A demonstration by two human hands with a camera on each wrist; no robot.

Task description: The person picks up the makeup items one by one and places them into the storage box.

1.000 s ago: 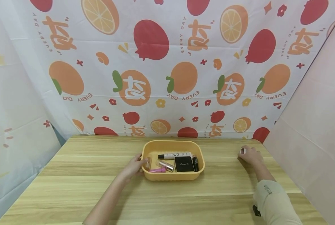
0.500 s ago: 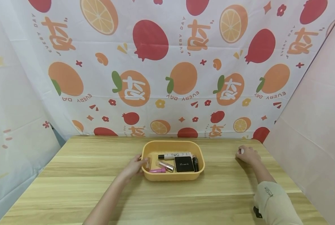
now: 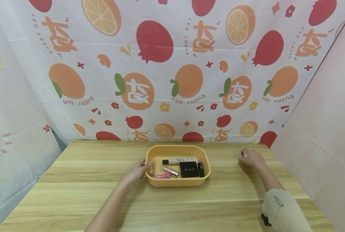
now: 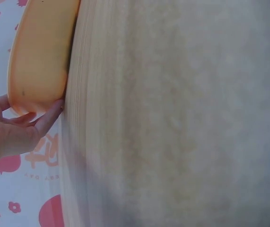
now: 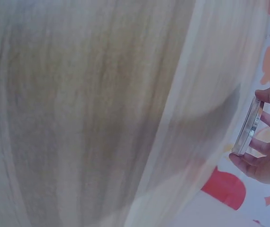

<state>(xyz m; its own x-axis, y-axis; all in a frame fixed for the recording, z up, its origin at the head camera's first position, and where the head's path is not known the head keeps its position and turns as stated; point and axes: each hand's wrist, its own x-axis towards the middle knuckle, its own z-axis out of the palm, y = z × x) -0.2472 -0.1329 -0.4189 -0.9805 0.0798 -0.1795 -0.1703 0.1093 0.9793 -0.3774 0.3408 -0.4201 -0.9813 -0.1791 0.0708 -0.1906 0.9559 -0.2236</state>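
Observation:
My left hand (image 3: 137, 171) grips the left end of a yellow plastic basket (image 3: 178, 182), thumb over the rim and fingers against the outer wall. Inside lie a black square compact (image 3: 189, 169), a white tube marked TWG (image 3: 182, 160), a clear-and-rose lipstick (image 3: 171, 171), a pink tube (image 3: 162, 176), a black tube (image 3: 200, 169) and a small clear-and-brown item (image 3: 151, 169) near the thumb. At the right, my right hand (image 3: 252, 158) holds a thin flat clear case (image 5: 249, 125) with a shiny edge, pinched between thumb and fingertips. Its face is mostly hidden in the head view.
A wood-grain table (image 3: 108, 206) carries the basket. A fruit-print cloth (image 3: 172, 80) hangs behind the table's back edge, with pale cloth (image 3: 329, 129) at the right side. A black object (image 3: 265, 219) shows beside the right sleeve.
My right hand has moved a little to the left, towards the basket, with the flat clear case in it. The left hand and the basket have stayed in place.

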